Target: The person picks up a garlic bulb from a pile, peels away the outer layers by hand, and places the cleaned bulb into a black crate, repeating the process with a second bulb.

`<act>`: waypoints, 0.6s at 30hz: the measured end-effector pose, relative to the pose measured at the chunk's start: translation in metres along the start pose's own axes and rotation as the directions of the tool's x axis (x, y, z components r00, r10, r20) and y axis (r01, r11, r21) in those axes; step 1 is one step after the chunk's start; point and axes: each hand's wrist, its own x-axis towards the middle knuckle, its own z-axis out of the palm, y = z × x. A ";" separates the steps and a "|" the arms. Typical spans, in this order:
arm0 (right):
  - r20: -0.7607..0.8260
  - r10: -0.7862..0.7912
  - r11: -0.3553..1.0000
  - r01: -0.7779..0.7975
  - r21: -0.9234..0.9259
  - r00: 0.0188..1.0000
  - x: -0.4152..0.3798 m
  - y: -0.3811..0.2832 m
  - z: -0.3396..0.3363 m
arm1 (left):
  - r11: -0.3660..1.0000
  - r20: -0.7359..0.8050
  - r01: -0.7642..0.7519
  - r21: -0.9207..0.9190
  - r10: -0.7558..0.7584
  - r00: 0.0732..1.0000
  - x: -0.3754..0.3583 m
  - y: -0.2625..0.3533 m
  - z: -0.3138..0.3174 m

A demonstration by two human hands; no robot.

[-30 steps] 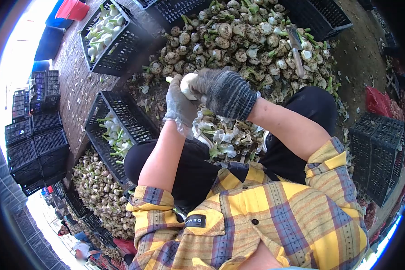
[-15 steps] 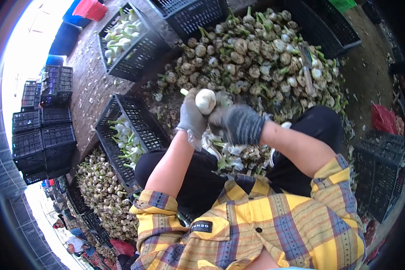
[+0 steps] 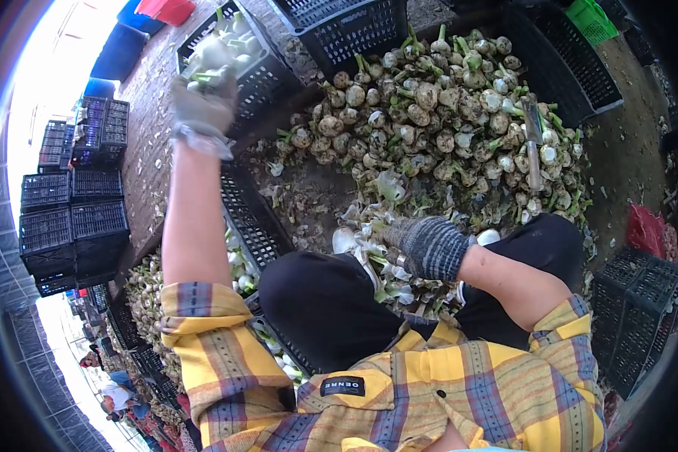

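Note:
My left hand (image 3: 203, 105), in a grey glove with a clear plastic cuff, reaches to the near side of a black crate (image 3: 267, 83) of cleaned garlic. A pale garlic bulb (image 3: 212, 56), smeared by motion, is at its fingers. My right hand (image 3: 429, 245), in a dark striped knit glove, hangs low over the loose garlic skins (image 3: 388, 282) between my legs. Blur and the skins behind hide how its fingers are set. Ahead lies a heap of soil-stained garlic (image 3: 422, 105), with a wooden-handled metal blade (image 3: 533, 147) resting on its right side.
A second crate (image 3: 252, 215) with cleaned bulbs stands beside my left knee. More black crates (image 3: 346, 38) border the heap at the back and right (image 3: 572, 68). Stacked crates (image 3: 71, 218) stand at far left. Other people (image 3: 117, 395) are at lower left.
My left hand has carried the white garlic bulb up and left, from in front of me to the crate. My right hand has dropped lower, apart from the left.

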 end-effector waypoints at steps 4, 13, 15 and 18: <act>-0.033 0.016 1.000 -0.016 -0.023 0.999 0.003 0.007 0.002 | 0.971 -0.185 -0.127 0.202 0.166 0.969 0.027 -0.010 -0.015; 0.059 0.012 0.999 -0.009 -0.052 0.998 0.010 0.024 0.017 | 0.349 -0.124 -0.002 0.937 0.338 0.933 0.140 -0.188 -0.226; 0.160 0.069 0.998 -0.069 -0.005 0.985 0.013 0.026 0.018 | 0.131 -0.128 0.088 0.987 0.343 0.930 0.128 -0.198 -0.213; 0.152 0.061 0.997 -0.066 0.027 0.987 0.018 0.028 0.009 | 0.072 -0.152 0.135 0.988 0.353 0.923 0.164 -0.223 -0.244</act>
